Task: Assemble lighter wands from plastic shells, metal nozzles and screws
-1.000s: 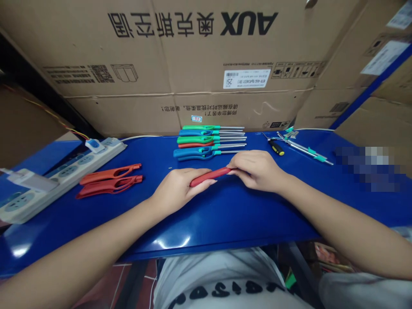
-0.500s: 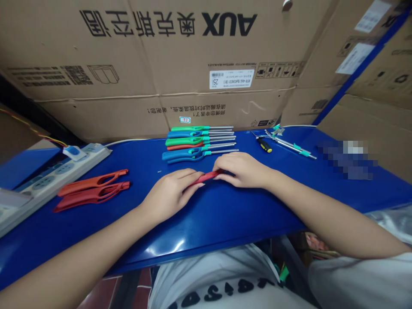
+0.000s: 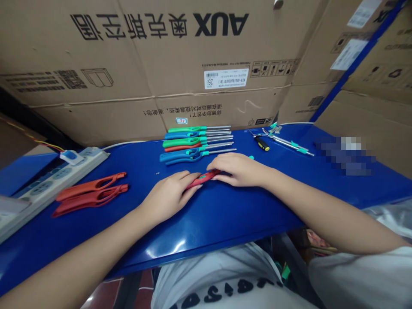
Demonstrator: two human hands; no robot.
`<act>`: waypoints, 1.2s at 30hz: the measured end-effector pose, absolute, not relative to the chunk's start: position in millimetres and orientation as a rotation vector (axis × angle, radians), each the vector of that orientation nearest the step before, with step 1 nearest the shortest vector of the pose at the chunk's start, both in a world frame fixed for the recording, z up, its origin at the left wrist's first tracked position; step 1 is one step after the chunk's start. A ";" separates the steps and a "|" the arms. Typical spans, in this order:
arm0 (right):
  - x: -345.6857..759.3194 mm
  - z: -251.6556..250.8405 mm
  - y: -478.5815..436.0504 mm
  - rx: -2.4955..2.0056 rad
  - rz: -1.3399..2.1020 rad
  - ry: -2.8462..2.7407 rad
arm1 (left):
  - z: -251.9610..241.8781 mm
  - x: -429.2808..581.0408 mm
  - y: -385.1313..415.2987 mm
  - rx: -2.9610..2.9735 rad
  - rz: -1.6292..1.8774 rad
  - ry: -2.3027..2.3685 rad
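Both my hands are closed on a red lighter handle [image 3: 202, 177] above the blue table. My left hand [image 3: 172, 191] pinches its left end between thumb and fingers. At the other end, my right hand [image 3: 234, 169] has its fingers curled over the piece, hiding part of it. A small teal spot shows on the handle between the hands. Beyond my right hand pokes a teal bit [image 3: 251, 158], mostly hidden. Just past the hands lies a row of gas lighters [image 3: 182, 155] in green, blue and red with metal tubes.
Red and orange handle shells [image 3: 90, 195] lie at the left beside a white power strip [image 3: 72, 174]. A black and yellow screwdriver [image 3: 262, 144] and metal tubes with teal ends [image 3: 289, 145] lie at the back right. A cardboard box wall [image 3: 122, 86] stands behind the table [image 3: 206, 223].
The red handle has turned in my hands, so a teal spot on it now shows. A teal bit has come into sight beyond my right hand. The view has shifted slightly.
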State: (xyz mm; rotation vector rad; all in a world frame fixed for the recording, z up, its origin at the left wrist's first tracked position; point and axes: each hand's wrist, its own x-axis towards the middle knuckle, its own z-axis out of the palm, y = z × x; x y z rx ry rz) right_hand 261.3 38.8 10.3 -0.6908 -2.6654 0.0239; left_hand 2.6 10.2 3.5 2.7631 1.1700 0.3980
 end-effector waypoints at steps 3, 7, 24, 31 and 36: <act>266.8 10.0 44.6 -0.762 0.035 -2.682 | 4.6 1.5 10.7 2.763 0.397 1.186; 269.8 9.1 47.1 -0.774 0.004 -2.700 | 4.3 0.5 10.2 2.753 0.398 1.189; 289.3 21.9 51.2 -1.256 -0.294 -2.682 | 7.3 -1.4 10.7 2.819 0.347 1.354; 320.9 25.7 73.6 -1.198 -0.184 -2.717 | 8.0 -4.5 14.7 2.795 0.373 1.428; 315.6 21.1 73.2 -1.026 -0.166 -2.714 | 7.3 -4.8 13.7 2.803 0.397 1.405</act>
